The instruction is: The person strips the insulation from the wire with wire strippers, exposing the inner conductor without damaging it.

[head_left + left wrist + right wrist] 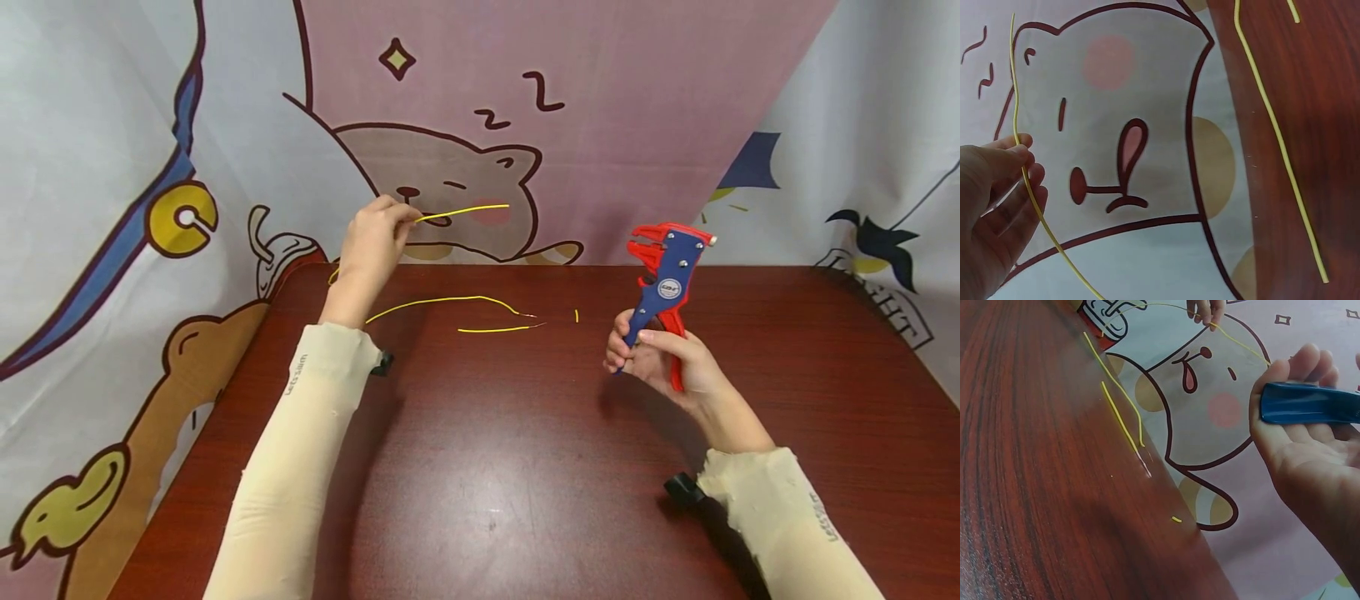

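Left hand (375, 237) grasps a yellow wire (465, 210), pinched between thumb and fingers, raised well to the left of the stripper (670, 283); its free end points toward the stripper, apart from it. Right hand (699, 371) grips the stripper from below, fingers curled round the blue handle, red handle spread away from it, so not squeezed, I judge; tool held upright, mouth facing left. Step in hand looks like bringing wire and stripper together: the held end shows yellow to its tip, no bare metal visible. Next move would call for feeding that tip into the stripper's mouth, straight and to a sensible depth, then squeezing; a limp wire may bend aside if pinched too far back. On the table (480, 442), left of the stripper and lower, a long wire (442, 299) and a short wire (495, 331), each ending in a thin, pale bare strand that points toward the stripper's side. A tiny yellow offcut (577, 316) lies between those ends and the stripper. Materials: wire slim, smooth-coated, plastic-looking, gently bowed in the hand; the long one kinks down near its bare end. Stripper in glossy red and blue, flat-bodied, small silvery rivets, round pale badge. Table dark red-brown, wood-grained, with a soft sheen. Behind the stripper, a printed cloth (615, 125), faintly creased.
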A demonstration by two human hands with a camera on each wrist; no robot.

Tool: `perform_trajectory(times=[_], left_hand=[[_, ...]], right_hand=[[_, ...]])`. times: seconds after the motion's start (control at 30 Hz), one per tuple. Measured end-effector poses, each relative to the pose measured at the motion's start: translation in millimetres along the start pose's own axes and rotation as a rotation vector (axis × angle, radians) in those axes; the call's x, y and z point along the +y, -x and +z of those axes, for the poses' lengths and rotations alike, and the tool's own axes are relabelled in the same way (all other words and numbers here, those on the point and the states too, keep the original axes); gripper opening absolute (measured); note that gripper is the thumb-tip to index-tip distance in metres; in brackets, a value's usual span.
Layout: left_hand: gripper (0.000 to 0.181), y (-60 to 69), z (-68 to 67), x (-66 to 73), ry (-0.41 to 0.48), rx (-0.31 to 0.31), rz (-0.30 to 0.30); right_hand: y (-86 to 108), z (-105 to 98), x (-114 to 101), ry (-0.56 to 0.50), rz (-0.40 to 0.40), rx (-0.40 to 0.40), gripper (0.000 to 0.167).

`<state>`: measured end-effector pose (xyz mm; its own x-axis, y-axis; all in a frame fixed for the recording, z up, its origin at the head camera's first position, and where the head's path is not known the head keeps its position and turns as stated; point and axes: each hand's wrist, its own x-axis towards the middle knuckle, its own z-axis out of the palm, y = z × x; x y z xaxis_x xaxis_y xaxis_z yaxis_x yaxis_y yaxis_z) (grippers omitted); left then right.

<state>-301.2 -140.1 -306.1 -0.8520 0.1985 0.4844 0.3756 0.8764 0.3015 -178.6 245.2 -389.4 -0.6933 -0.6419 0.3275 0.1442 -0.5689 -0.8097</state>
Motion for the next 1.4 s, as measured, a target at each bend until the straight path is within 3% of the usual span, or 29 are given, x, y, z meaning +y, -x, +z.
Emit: perform_trajectory(times=[0.23, 0.7, 0.83, 0.97, 1.1, 1.17, 1.4], left_hand=[[0.018, 1.7, -14.9, 10.5, 0.015, 0.025, 0.024], [0.018, 10.2, -39.6, 36.7, 0.051, 0.074, 0.134], [0.021, 12.6, -44.7, 44.0, 0.058, 0.038, 0.180], [0.033, 13.3, -47.6, 51.2, 0.066, -0.042, 0.220], [0.047, 14.3, -49.7, 59.6, 0.064, -0.127, 0.227], [0.046, 15.6, -50.4, 63.3, 0.045, -0.150, 0.233], [0.023, 21.5, -50.4, 69.8, -0.017, -0.103, 0.314]], right_hand=[[-1.3, 0, 0, -0.009, -0.022, -0.038, 0.047], [-3.6, 3, -1, -0.015, -0.022, -0.092, 0.048], [-4.5, 4, -1, -0.003, -0.020, -0.100, 0.047], [-4.8, 4, -2, 0.020, -0.005, -0.093, 0.047], [-5.3, 6, -2, 0.046, 0.014, -0.085, 0.045], [-6.0, 7, -2, 0.047, 0.018, -0.090, 0.044], [-9.9, 11, -2, 0.041, 0.034, -0.123, 0.043]])
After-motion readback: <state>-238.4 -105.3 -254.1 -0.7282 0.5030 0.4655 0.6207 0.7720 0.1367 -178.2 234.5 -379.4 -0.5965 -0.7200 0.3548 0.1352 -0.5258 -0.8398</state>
